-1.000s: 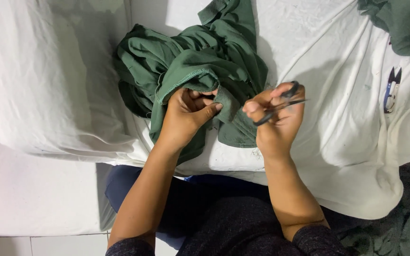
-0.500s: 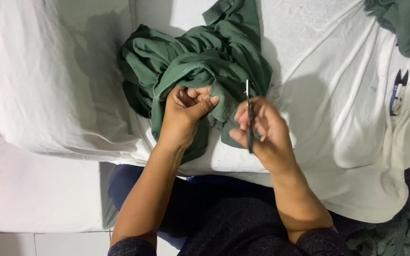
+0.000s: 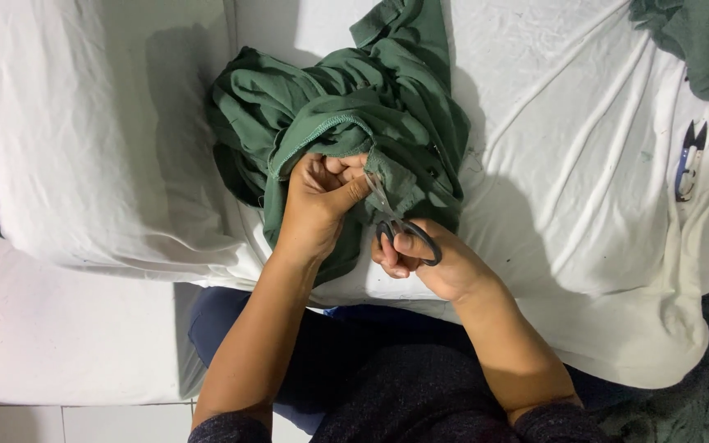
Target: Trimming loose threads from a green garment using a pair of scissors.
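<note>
A crumpled dark green garment lies on a white sheet in front of me. My left hand pinches a folded edge of the green fabric near its hem. My right hand holds small black-handled scissors, fingers through the loops, with the blades pointing up-left and meeting the cloth right beside my left fingers. Whether the blades are open is hard to tell.
A small thread snipper with a blue handle lies on the sheet at the right. More green cloth sits at the top right corner. The sheet's edge drops off near my lap, and a white surface extends at lower left.
My right hand turned the scissors from lying sideways to pointing at the cloth and moved left to the fabric. My left hand kept its grip on the garment.
</note>
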